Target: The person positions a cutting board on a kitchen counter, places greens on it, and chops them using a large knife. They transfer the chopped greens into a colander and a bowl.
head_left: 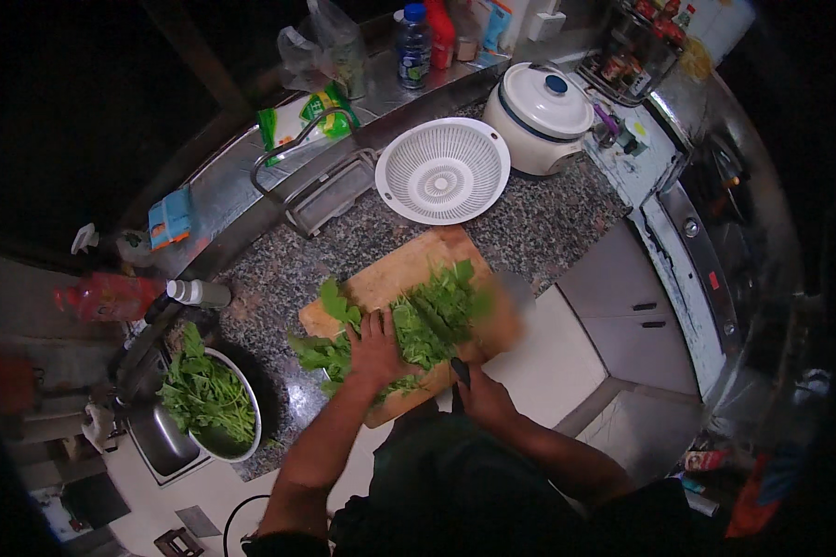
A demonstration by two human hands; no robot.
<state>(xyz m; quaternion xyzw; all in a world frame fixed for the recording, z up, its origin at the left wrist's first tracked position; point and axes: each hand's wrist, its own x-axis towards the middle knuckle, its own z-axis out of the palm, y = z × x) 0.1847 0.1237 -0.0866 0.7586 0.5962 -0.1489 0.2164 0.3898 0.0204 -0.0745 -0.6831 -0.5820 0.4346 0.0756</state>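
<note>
Fingers of the right hand (pixel 481 395) are wrapping a dark knife handle (pixel 461 371); the blade is blurring past the greens (pixel 432 320). Left hand (pixel 376 351) is pressing flat, open-palmed, on that leafy bunch, just beside the knife. Wooden cutting board (pixel 409 269) is lying beneath both. White colander (pixel 442 171) is sitting beyond it; a steel bowl of leaves (pixel 209 399) is resting well left.

On your bench sit a white colander (pixel 443 171) and, just beside it, a white lidded pot (pixel 539 116). To your left, a metal bowl of leafy greens (pixel 209 399) rests in the sink, while bottles (pixel 414 42) line the back ledge.
</note>
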